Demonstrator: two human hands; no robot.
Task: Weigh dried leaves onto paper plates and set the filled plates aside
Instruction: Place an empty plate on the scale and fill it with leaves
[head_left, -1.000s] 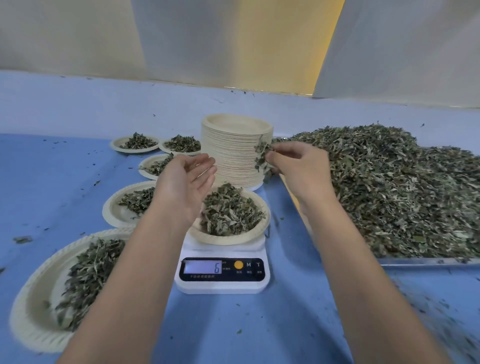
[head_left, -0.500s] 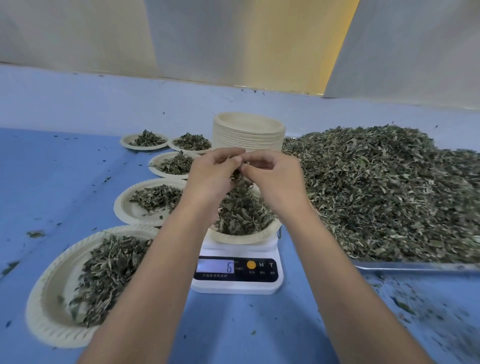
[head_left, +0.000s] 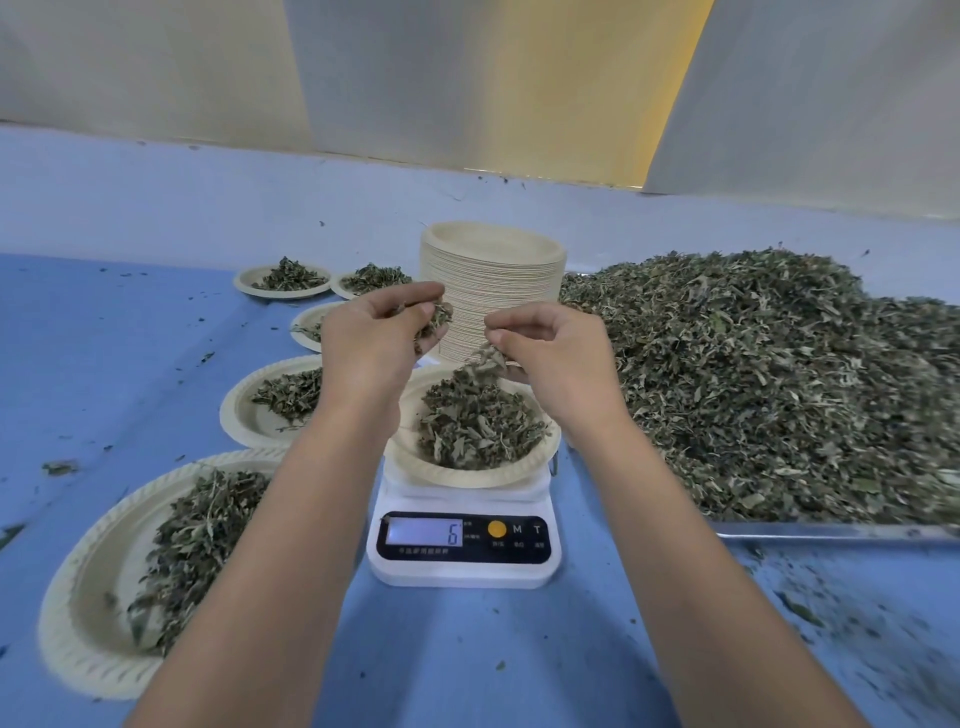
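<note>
A paper plate (head_left: 457, 475) heaped with dried leaves (head_left: 480, 428) sits on a white digital scale (head_left: 462, 566) whose display (head_left: 423, 532) reads 6. My left hand (head_left: 369, 348) hovers above the plate's left side, fingers curled around a pinch of dried leaves (head_left: 434, 322). My right hand (head_left: 556, 353) hovers above the plate's right side and pinches a small sprig of leaves (head_left: 485, 361) that hangs toward the heap. A large pile of dried leaves (head_left: 769, 379) fills a metal tray (head_left: 831, 531) on the right.
A tall stack of empty paper plates (head_left: 493, 291) stands behind the scale. Several filled plates line the left of the blue table: nearest (head_left: 93, 613), middle (head_left: 244, 410), and far ones (head_left: 283, 280). Leaf crumbs litter the surface (head_left: 857, 623). A wall rises behind.
My hands met over the plate and have now drawn apart, each keeping some leaves. The scale reading stays at 6.
</note>
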